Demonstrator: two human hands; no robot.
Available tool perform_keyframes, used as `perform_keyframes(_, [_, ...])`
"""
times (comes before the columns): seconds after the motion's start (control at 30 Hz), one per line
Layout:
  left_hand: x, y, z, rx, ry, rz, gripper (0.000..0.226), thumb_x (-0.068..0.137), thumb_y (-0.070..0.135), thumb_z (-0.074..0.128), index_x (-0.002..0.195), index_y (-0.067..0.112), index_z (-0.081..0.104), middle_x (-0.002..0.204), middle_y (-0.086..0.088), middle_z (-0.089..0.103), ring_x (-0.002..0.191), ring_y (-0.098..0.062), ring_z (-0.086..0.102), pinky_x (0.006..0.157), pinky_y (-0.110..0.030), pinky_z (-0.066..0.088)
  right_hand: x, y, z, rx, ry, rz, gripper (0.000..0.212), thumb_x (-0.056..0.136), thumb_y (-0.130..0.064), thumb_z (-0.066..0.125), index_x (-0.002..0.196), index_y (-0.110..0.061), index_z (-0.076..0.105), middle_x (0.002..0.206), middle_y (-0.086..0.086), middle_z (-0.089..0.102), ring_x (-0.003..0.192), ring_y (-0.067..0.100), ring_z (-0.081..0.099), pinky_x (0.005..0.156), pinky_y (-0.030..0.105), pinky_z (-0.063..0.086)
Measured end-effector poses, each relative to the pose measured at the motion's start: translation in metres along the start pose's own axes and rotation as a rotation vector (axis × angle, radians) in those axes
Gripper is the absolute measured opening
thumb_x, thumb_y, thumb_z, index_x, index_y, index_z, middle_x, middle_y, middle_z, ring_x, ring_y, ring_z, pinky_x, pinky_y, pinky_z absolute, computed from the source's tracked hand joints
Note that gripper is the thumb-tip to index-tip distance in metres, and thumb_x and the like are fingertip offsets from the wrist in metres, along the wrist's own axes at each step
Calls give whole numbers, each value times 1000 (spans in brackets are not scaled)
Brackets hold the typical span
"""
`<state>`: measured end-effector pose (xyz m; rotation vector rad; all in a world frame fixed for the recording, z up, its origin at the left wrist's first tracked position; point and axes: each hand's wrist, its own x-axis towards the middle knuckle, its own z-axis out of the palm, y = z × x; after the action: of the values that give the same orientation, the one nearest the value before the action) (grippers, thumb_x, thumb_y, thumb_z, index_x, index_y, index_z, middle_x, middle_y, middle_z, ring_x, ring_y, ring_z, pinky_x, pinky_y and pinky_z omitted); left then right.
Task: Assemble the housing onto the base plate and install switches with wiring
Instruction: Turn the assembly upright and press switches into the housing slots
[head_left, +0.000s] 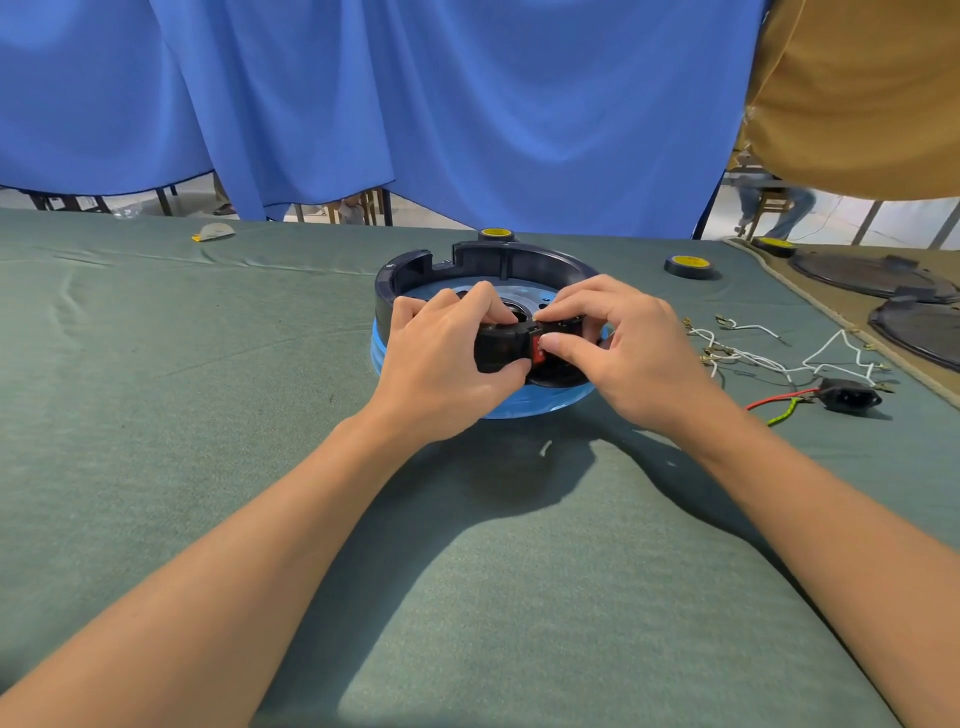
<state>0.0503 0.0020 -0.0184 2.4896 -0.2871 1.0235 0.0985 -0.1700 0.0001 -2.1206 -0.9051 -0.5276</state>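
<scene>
A round dark housing (498, 262) sits on a blue base plate (540, 402) in the middle of the green table. My left hand (441, 358) grips the housing's near wall, thumb on the outside and fingers over the rim. My right hand (618, 348) pinches a red switch (537, 353) set in that near wall, its thumb pressed on the switch's face and its fingers curled over the rim behind it. White wires (753, 358) with metal terminals lie loose on the cloth to the right. A black power socket (852, 397) with red and green-yellow leads lies beside them.
Two yellow-topped tape rolls (688, 266) stand behind and right of the housing. Dark round plates (872, 273) lie on a tan mat at far right. A small white scrap (545, 447) lies on the cloth near me. Blue curtains hang behind the table.
</scene>
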Motion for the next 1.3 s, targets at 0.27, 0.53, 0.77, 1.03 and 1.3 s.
perform_keyframes(0.27, [0, 2, 4, 34, 43, -2, 30, 75, 38, 71, 91, 19, 54, 84, 18, 55, 84, -15, 56, 83, -29, 22, -1, 0, 2, -38, 0, -9, 17, 83, -13, 73, 100, -12, 73, 102, -1, 64, 63, 16, 51, 63, 11, 34])
perform_keyframes(0.53, [0, 2, 6, -11, 96, -5, 35, 79, 54, 66, 88, 22, 55, 83, 19, 57, 81, -8, 52, 82, -27, 22, -1, 3, 5, 15, 43, 0, 12, 85, -17, 72, 96, -12, 74, 98, -4, 65, 63, 11, 50, 63, 14, 37])
perform_keyframes(0.77, [2, 1, 8, -23, 101, -35, 31, 78, 45, 74, 85, 20, 57, 81, 15, 61, 82, -14, 56, 81, -29, 22, 2, 5, 4, 99, 54, 26, 8, 84, -18, 73, 92, -15, 75, 95, -7, 65, 65, -1, 50, 63, 11, 36])
perform_keyframes(1.03, [2, 3, 5, -62, 106, -45, 30, 82, 46, 69, 81, 18, 58, 78, 13, 62, 80, -13, 58, 82, -28, 22, -2, 13, 6, -60, 96, 4, 20, 87, -33, 70, 101, -18, 74, 101, -6, 64, 75, 5, 53, 72, 19, 40])
perform_keyframes(1.3, [0, -1, 2, -122, 79, -74, 25, 82, 40, 56, 81, 16, 54, 80, 13, 55, 89, -12, 47, 83, -30, 23, -3, 0, 11, -228, 154, 5, 26, 87, -48, 63, 96, -28, 75, 97, -10, 68, 92, 14, 60, 71, 31, 46])
